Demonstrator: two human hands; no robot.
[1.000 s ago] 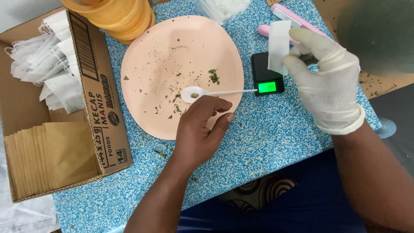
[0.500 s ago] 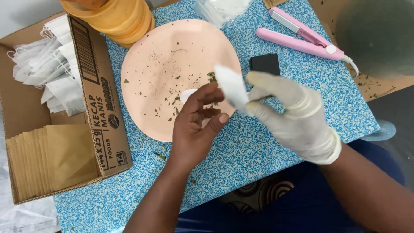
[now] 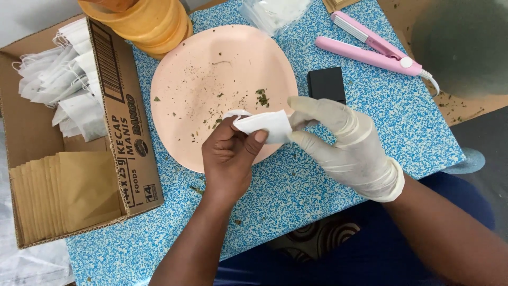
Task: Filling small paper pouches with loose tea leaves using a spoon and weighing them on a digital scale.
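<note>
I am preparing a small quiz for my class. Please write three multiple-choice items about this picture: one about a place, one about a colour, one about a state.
1. Where does the small black rectangular scale lie?
A. right of the round pink plate
B. inside the cardboard box
C. on the plate

2. What colour is the long flat sealing iron?
A. blue
B. pink
C. black

3. Which hand wears a glove?
A. left
B. both
C. right

Answers: 1 A, it lies on the speckled tabletop beside the plate. 2 B, its body is pink. 3 C, the right hand is gloved; the left hand is bare, and both pinch the small white paper bag.
</note>
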